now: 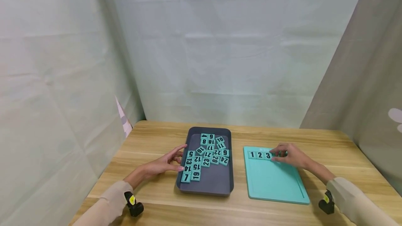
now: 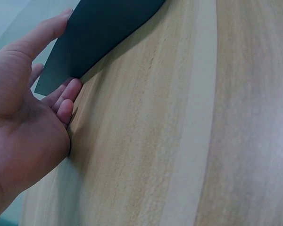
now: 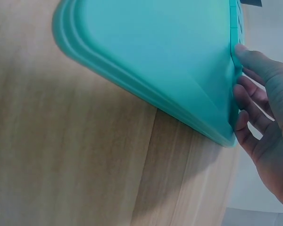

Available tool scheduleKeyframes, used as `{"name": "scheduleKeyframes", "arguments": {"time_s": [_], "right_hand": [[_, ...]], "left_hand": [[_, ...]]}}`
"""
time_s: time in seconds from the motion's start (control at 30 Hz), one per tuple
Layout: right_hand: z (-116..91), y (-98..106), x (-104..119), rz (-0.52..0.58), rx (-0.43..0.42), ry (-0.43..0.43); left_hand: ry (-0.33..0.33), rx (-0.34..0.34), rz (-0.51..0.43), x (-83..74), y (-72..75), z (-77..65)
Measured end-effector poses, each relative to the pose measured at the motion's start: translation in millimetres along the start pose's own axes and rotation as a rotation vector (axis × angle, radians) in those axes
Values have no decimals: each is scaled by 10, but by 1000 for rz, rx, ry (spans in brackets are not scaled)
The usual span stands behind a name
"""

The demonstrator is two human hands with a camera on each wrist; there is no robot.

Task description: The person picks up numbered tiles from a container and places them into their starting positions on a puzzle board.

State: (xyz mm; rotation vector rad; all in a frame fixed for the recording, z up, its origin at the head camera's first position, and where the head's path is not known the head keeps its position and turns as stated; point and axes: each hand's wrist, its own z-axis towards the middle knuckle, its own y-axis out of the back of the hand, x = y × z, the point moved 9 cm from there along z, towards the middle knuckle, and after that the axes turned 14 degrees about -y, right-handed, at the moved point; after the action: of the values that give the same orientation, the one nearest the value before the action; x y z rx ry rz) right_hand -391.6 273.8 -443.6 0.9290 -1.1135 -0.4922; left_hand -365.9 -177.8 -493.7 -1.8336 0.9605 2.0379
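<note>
My left hand is at the left rim of a dark grey tray, its thumb and fingertips touching the edge. The left wrist view shows that tray's outer wall beside the fingers. Inside lie several turquoise number tiles, some in rows, others askew. My right hand pinches the number 3 tile between thumb and fingers at the top of a turquoise board. To its left, the 1 tile and 2 tile sit in the same row. In the right wrist view the thumb presses at the row's end.
Tray and board stand side by side on a wooden table, with a strip of bare wood between them. Pale cloth hangs behind the table and at its left. A black wrist camera sits on each forearm.
</note>
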Motion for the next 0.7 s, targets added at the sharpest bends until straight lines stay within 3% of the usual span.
{"name": "scheduleKeyframes", "arguments": {"time_s": [0.13, 0.27, 0.4, 0.5, 0.7], "right_hand": [[40, 4, 21, -20, 14, -23], [213, 28, 180, -31, 50, -9], [515, 52, 513, -45, 79, 32], [781, 24, 786, -71, 99, 15], [1287, -224, 1254, -111, 150, -25]], "left_hand": [[-6, 6, -4, 0, -2, 7], [1, -1, 1, 3, 15, -7], [12, -9, 2, 0, 24, -23], [14, -6, 2, -6, 17, -21], [11, 4, 7, -18, -11, -6]]}}
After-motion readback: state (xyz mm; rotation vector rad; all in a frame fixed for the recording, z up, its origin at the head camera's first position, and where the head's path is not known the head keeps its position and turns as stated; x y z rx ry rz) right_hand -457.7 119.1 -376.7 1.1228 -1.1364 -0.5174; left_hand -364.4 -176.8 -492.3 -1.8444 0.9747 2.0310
